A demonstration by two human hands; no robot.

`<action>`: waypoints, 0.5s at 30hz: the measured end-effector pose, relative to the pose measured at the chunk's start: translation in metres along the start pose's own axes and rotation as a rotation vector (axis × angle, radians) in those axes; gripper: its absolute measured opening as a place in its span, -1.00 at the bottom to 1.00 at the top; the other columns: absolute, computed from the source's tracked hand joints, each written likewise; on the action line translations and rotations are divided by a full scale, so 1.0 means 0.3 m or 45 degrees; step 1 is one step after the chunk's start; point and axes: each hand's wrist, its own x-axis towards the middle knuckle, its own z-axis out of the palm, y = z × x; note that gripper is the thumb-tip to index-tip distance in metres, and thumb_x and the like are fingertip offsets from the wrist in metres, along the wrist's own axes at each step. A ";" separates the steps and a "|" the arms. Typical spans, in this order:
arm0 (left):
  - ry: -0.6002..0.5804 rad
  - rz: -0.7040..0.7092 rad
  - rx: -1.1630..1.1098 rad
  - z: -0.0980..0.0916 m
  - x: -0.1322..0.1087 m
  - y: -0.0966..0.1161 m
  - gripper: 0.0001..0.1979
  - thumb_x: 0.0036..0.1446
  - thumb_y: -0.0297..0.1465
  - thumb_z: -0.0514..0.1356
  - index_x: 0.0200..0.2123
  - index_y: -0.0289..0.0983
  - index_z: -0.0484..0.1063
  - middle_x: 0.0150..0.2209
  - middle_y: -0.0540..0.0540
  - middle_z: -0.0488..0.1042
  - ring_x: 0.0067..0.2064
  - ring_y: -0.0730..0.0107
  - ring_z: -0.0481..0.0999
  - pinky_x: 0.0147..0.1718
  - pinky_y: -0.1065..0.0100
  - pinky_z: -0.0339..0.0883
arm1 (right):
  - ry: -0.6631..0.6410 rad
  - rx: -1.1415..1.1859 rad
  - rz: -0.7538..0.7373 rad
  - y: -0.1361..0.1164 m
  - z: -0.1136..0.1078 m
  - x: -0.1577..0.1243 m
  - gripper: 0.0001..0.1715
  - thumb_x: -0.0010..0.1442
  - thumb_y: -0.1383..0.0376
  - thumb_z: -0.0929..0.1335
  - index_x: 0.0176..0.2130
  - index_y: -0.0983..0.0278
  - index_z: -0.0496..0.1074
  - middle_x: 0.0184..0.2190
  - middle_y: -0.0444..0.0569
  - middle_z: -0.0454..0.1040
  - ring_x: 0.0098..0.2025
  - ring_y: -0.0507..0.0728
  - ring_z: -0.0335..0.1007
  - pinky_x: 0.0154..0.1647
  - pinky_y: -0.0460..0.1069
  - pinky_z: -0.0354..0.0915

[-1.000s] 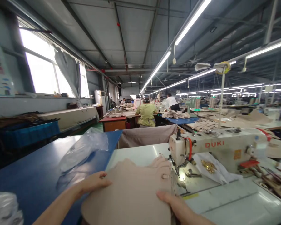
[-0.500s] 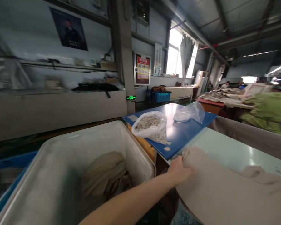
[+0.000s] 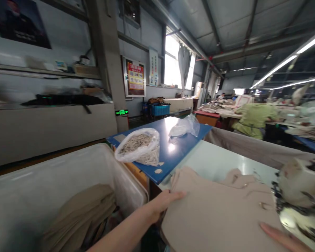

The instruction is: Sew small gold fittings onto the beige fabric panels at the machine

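Observation:
A stack of beige fabric pieces point(image 3: 220, 213) lies on the pale work table point(image 3: 215, 161) in front of me. My left hand point(image 3: 164, 204) rests at the stack's left edge, fingers stretched out onto the cloth. My right hand point(image 3: 283, 238) shows only partly at the bottom right, fingers flat on the fabric. The head of a sewing machine point(image 3: 300, 189) stands blurred at the right, just past the stack.
A white bin point(image 3: 68, 168) holding beige cloth point(image 3: 81, 213) stands at my left. On a blue board point(image 3: 173, 147) sit a plastic bag of small pieces point(image 3: 140, 145) and a crumpled clear bag point(image 3: 183, 127). A person in green point(image 3: 254, 117) sits farther back at the right.
The view swung left toward the bin, then partly back right, so the sewing machine and my right hand show again. My left hand stays at the stack's left edge.

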 end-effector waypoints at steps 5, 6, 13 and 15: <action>-0.295 0.171 -0.040 -0.037 0.008 0.025 -0.39 -0.27 -0.14 0.39 -0.12 -0.33 0.44 -0.25 -0.21 0.60 -0.21 0.06 0.57 -0.22 0.19 0.44 | 0.150 0.220 0.060 -0.057 -0.145 -0.105 -0.04 -0.11 0.05 0.45 0.19 0.30 0.14 -0.25 0.13 0.57 -0.23 0.38 0.51 -0.25 0.18 0.43; -0.287 0.264 -0.024 -0.040 0.006 0.031 -0.37 -0.28 -0.14 0.40 -0.12 -0.34 0.44 -0.25 -0.21 0.60 -0.20 0.04 0.57 -0.21 0.18 0.44 | 0.139 0.246 0.039 -0.076 -0.147 -0.105 -0.02 -0.15 0.08 0.48 0.18 0.30 0.15 -0.24 0.13 0.56 -0.22 0.38 0.50 -0.23 0.18 0.42; 0.131 0.848 0.397 -0.080 0.035 0.204 -0.46 -0.28 -0.15 0.36 -0.18 -0.28 0.49 -0.15 -0.18 0.57 -0.06 -0.02 0.49 -0.02 0.12 0.35 | 0.251 0.085 -0.421 -0.213 -0.115 0.012 -0.27 -0.22 0.09 0.52 -0.04 0.23 0.41 -0.10 0.10 0.51 -0.04 0.31 0.41 0.05 0.18 0.27; 0.206 0.936 0.467 -0.089 0.064 0.248 -0.48 -0.28 -0.16 0.34 -0.19 -0.25 0.49 -0.19 -0.15 0.59 -0.06 0.01 0.50 0.01 0.14 0.33 | 0.234 0.029 -0.487 -0.228 -0.097 0.056 -0.33 -0.25 0.09 0.53 -0.11 0.22 0.46 -0.09 0.09 0.50 -0.02 0.30 0.39 0.11 0.19 0.21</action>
